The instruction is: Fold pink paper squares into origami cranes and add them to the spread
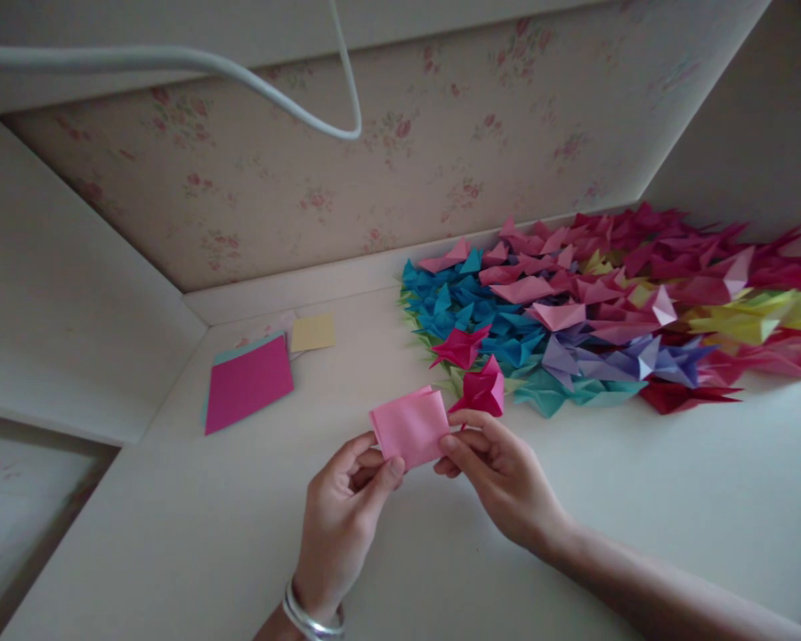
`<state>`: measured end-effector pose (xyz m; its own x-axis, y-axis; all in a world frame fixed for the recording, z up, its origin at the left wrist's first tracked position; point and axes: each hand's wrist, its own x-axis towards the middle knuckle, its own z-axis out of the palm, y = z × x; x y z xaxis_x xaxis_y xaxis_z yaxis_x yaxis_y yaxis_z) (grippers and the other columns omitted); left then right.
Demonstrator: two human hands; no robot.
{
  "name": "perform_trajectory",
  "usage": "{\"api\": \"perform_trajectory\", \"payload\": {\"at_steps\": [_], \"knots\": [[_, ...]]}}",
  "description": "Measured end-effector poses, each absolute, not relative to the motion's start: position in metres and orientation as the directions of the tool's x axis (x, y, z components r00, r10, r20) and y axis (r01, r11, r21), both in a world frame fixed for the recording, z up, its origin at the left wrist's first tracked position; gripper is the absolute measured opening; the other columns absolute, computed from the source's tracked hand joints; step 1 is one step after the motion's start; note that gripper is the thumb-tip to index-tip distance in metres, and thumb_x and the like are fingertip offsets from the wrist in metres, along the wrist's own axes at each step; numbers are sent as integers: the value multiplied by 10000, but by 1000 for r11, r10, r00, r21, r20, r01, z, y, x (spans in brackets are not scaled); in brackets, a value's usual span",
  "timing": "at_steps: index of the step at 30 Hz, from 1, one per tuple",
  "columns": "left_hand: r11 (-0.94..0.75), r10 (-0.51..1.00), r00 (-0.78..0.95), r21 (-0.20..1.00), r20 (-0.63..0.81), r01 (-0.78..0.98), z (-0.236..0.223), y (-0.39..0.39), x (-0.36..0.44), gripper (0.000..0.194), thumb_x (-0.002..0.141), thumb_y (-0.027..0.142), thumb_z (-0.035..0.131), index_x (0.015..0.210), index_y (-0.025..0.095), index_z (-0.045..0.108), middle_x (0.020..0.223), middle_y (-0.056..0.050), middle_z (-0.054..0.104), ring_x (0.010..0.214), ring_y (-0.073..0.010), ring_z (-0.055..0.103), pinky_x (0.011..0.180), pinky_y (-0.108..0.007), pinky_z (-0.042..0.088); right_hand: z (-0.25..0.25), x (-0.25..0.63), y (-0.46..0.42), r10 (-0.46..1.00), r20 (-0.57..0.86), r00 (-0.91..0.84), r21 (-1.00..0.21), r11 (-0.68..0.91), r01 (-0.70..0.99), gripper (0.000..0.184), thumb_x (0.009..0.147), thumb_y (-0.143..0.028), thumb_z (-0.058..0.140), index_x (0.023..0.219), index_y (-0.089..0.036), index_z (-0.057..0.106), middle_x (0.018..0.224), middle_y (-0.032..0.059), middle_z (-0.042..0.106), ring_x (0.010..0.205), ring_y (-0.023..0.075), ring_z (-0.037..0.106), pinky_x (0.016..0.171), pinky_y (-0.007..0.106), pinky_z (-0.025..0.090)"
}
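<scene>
A pink sheet of origami paper [410, 429], folded into a small rectangle with layered edges, is held up above the white table [254, 534]. My left hand [347, 512] pinches its lower left corner, thumb in front and fingers behind. On the other side, my right hand [497, 472] grips the right edge between thumb and fingers. Just behind the paper lie two magenta folded paper cranes [483, 388], at the near edge of a large heap of folded paper cranes [567, 285] in pink, blue, purple, teal, red and yellow.
At the left lies a stack of square paper with a magenta sheet [250, 385] on top. Beside it is a pale yellow sheet [313, 333]. A white cable [240, 80] hangs overhead. Floral wallpaper [347, 169] and white panels enclose the table's back and sides.
</scene>
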<state>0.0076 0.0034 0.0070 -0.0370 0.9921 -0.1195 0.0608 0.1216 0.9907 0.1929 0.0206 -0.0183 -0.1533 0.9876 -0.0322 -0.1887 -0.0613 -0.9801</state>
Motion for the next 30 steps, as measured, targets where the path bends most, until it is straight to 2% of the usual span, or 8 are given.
{"api": "perform_trajectory", "payload": {"at_steps": [8,13,16,20,24,30], "knots": [[110,993,24,985,-115,134,7,2,5,205,861,323,702,1014,188,718,820,-17,751,748,-148,676,719,-206,535,-16,196,23,987,-44,-157,-982,-71,-173,201,890,-374,676,968,-189,681,822,30,711,731,153,684,668,247,551],[107,994,26,988,-110,115,5,4,5,181,855,318,708,982,190,715,822,-17,746,757,-156,680,721,-215,536,-10,196,24,964,-43,-261,-978,-95,-188,308,920,-386,632,1175,-218,660,928,34,717,821,161,662,727,258,544],[110,991,59,986,-117,123,6,4,7,156,856,314,706,944,185,717,791,-16,739,740,-156,675,705,-217,534,-9,197,23,969,-50,-243,-989,-81,-123,263,929,-408,605,1004,-183,719,835,30,691,757,157,632,697,257,527],[141,984,97,985,-151,104,9,2,10,175,880,317,679,978,175,708,815,-30,741,765,-164,681,723,-232,541,-11,198,23,985,-54,-164,-997,-62,-48,307,907,-432,620,798,-160,712,712,24,642,677,157,591,626,253,489],[224,960,165,974,-228,42,12,0,13,265,893,354,660,1066,156,692,893,-75,760,785,-192,711,731,-278,574,-13,197,22,984,-42,-174,-999,-46,-23,319,924,-430,595,776,-163,690,698,21,619,659,158,566,595,253,464],[256,951,153,961,-270,107,5,1,12,265,879,384,669,942,142,754,857,-107,790,774,-220,741,705,-288,596,-14,195,18,969,-20,-245,-1000,-19,8,307,959,-395,545,788,-175,672,708,15,612,692,166,579,632,257,488]]}}
